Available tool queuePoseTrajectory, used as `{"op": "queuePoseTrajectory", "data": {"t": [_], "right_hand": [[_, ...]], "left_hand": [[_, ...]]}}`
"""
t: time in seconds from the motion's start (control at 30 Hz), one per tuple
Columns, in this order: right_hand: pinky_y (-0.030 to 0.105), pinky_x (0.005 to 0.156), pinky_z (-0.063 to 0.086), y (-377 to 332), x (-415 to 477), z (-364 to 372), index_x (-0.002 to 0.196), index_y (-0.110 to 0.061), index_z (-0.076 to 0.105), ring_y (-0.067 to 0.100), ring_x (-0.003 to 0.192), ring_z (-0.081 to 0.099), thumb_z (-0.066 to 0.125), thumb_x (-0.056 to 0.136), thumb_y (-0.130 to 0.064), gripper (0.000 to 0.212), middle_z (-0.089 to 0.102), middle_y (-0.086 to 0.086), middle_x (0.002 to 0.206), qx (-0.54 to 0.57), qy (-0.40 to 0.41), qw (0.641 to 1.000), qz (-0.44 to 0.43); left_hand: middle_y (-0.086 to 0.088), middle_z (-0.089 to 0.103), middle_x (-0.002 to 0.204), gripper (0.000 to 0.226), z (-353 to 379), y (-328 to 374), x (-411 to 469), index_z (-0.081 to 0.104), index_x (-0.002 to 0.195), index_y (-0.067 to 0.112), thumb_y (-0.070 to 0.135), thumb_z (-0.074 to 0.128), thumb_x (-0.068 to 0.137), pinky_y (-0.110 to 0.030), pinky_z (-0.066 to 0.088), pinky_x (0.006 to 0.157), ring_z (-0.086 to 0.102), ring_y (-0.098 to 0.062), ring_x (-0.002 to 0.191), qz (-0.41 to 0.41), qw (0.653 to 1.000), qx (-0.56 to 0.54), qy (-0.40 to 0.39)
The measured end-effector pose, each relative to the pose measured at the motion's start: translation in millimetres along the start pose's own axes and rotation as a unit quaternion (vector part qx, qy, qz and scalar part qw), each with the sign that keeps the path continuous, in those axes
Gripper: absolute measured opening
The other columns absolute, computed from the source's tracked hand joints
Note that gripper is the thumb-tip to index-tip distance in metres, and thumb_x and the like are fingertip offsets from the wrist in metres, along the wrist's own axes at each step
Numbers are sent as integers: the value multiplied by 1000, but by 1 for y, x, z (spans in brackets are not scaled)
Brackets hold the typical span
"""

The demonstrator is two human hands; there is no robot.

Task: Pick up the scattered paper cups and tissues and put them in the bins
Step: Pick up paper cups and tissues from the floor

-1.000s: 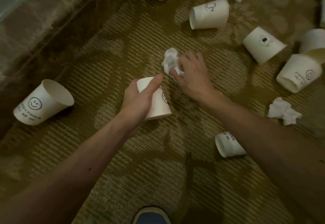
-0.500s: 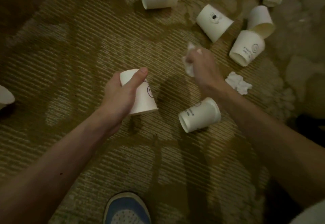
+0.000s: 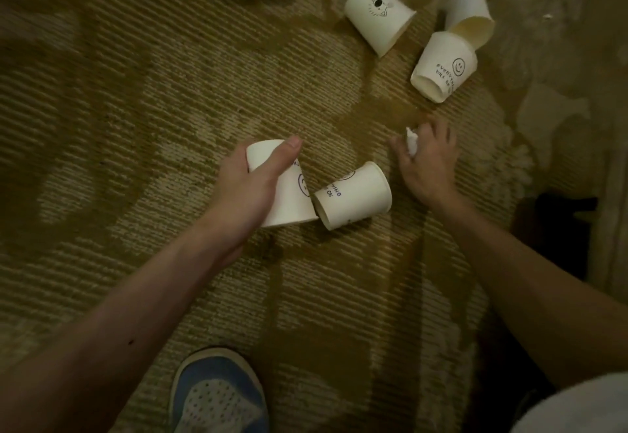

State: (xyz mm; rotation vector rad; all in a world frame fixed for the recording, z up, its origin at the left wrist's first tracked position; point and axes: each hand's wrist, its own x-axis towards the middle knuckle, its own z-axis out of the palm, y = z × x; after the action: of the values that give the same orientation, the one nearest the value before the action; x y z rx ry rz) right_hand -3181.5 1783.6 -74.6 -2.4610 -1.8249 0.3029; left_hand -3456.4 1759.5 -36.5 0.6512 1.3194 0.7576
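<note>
Our left hand (image 3: 245, 191) grips a paper cup (image 3: 289, 202) just beside a second cup (image 3: 356, 194) lying on the carpet (image 3: 142, 99) — our right hand (image 3: 429, 164) is closed round a crumpled tissue (image 3: 412, 143), low over the carpet.

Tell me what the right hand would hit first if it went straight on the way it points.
Probably the smiley-face cup lying on its side beyond the right hand, past a strip of bare carpet; depth is unclear.
</note>
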Motion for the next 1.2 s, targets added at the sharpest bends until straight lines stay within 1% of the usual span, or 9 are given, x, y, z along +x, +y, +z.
{"op": "queuePoseTrajectory", "data": {"t": [0.27, 0.4, 0.47, 0.57, 0.7, 0.77, 0.87, 1.0, 1.2], "right_hand": [[37, 88, 34, 9, 2, 3, 100, 0, 51, 32, 104, 44, 53, 100, -29, 29, 51, 18, 107, 66, 31, 997, -15], [27, 70, 33, 3, 8, -10, 103, -17, 43, 6, 78, 45, 47, 102, -35, 18, 48, -4, 92, 190, -8, 980, 57], [23, 60, 38, -5, 6, -19, 101, -21, 46, 1, 73, 46, 42, 103, -39, 19, 51, -4, 90, 231, -20, 970, 78], [17, 40, 43, -19, -13, -30, 81, -25, 59, 8, 63, 55, 39, 100, -52, 38, 58, -3, 74, 298, -49, 946, 119], [21, 46, 43, -40, -47, -39, 84, -18, 69, 8, 66, 62, 55, 77, -76, 61, 65, -5, 76, 302, -171, 928, 132], [20, 51, 48, -50, -59, -35, 91, -14, 70, 9, 70, 66, 65, 73, -66, 55, 69, 1, 85, 319, -230, 912, 120], [22, 66, 52, -76, -64, -33, 91, -15, 70, 10, 81, 69, 64, 90, -43, 29, 74, -6, 91, 387, -236, 881, 134], [10, 40, 41, -152, -70, -32, 74, -17, 67, -4, 49, 62, 54, 97, -34, 32, 67, -14, 55, 430, -241, 869, 49], [14, 34, 41, -315, -136, -35, 80, -19, 57, -3, 47, 61, 50, 95, -47, 33, 66, -6, 58, 459, -350, 813, -69]], "left_hand": [[14, 73, 76, 35, 6, -10, -6, 63, 97, 24, 52, 73, 79, -22, 56, 57, 70, -4, 68, -17, 1000, -1, 6], [14, 73, 79, 39, 5, -15, -10, 63, 99, 25, 56, 73, 77, -26, 56, 61, 70, -5, 71, -31, 999, 18, 12], [14, 73, 79, 39, 3, -18, -14, 63, 99, 26, 56, 72, 76, -24, 54, 58, 70, -4, 70, -47, 999, 16, 9], [10, 74, 82, 48, -1, -23, -21, 66, 101, 27, 64, 74, 71, -26, 54, 61, 72, -8, 73, -70, 997, 15, -14], [6, 76, 85, 52, -2, -22, -27, 66, 101, 29, 64, 73, 63, -35, 59, 69, 73, -15, 80, -110, 992, -5, -58], [-2, 77, 91, 46, 0, -20, -30, 67, 101, 26, 57, 72, 67, -43, 59, 78, 73, -24, 88, -147, 985, -35, -83], [-17, 73, 107, 47, -9, -9, -36, 66, 113, 16, 50, 70, 80, -50, 54, 90, 69, -37, 103, -207, 971, -59, -99], [-7, 74, 106, 59, -79, 18, -46, 64, 118, 19, 56, 75, 74, -40, 58, 85, 71, -24, 97, -151, 987, 18, -50], [3, 77, 87, 49, -241, 75, -143, 65, 108, 27, 56, 75, 69, -28, 58, 62, 74, -14, 77, -144, 983, 95, 58]]}}
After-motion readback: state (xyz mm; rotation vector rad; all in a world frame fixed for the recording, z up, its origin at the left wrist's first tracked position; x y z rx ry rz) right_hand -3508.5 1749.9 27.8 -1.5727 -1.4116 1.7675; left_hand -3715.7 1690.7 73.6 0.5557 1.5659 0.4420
